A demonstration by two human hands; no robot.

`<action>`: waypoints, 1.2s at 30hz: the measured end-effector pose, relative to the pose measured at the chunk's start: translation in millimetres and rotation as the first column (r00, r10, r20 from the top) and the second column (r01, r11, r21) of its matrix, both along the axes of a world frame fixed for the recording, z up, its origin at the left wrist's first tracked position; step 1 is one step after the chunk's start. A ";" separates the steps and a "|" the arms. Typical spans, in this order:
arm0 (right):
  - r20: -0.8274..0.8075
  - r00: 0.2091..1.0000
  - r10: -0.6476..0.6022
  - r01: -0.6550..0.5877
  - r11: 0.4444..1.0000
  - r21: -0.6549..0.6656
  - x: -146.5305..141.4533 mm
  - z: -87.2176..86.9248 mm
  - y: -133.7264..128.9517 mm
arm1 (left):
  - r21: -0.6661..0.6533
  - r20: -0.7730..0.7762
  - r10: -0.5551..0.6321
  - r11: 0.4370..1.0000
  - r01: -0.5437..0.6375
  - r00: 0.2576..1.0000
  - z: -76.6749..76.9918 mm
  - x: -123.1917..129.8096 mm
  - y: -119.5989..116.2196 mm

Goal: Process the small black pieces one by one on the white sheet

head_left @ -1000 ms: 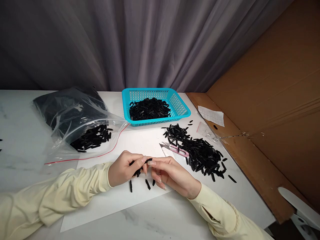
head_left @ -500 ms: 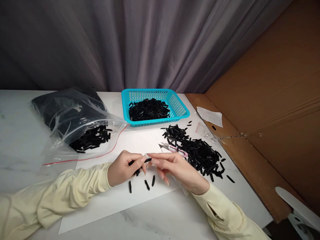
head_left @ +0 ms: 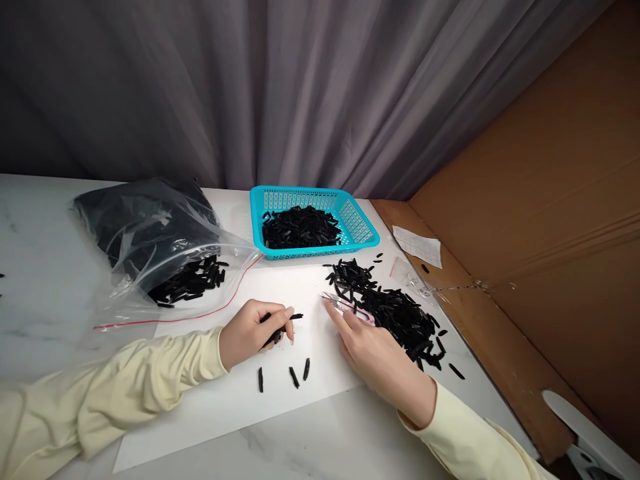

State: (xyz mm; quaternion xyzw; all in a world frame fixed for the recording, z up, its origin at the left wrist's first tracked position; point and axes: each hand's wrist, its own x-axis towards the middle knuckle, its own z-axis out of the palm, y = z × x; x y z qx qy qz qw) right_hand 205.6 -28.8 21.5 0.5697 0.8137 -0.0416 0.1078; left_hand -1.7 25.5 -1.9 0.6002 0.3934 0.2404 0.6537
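Several small black strips point(head_left: 297, 316) are gripped in my left hand point(head_left: 253, 332), one poking out past the thumb and forefinger. My right hand point(head_left: 377, 357) lies palm down with its forefinger stretched toward a pair of thread snips with pink handles point(head_left: 369, 317). The hand partly covers the snips, and whether it touches them I cannot tell. Between the hands, three loose black strips point(head_left: 294, 377) rest on a white sheet point(head_left: 210, 400). Beyond my right hand spreads a heap of similar strips point(head_left: 405, 319).
A turquoise basket point(head_left: 320, 253) holding black strips stands at the back. To the left lies a clear zip bag point(head_left: 130, 300) full of them. A small clear bag point(head_left: 407, 277) and a paper slip point(head_left: 417, 247) lie at right, by a cardboard wall point(head_left: 540, 220).
My right hand has left my left hand's fingertips and moved right to the snips. The left hand keeps its strips. The view has shifted slightly.
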 end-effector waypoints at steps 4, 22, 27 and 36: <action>-0.265 0.964 0.023 -0.042 0.997 -0.066 8.8 15.6 4.9 | -0.008 0.010 -0.011 1.000 0.011 1.000 -0.1 0.2 0.4; -0.740 0.604 -0.297 0.063 0.943 -0.328 22.5 12.6 9.3 | 0.011 0.029 -0.017 1.000 0.016 0.999 0.9 -0.4 0.6; -0.714 0.605 -0.352 0.088 0.921 -0.380 25.6 11.9 17.6 | 0.010 0.033 -0.020 1.000 0.020 0.999 -0.2 -1.0 -0.2; -0.901 0.394 -0.181 0.123 0.982 -0.144 1.2 46.8 5.4 | 0.075 0.001 -0.073 0.995 0.073 0.997 -0.3 -2.0 -0.3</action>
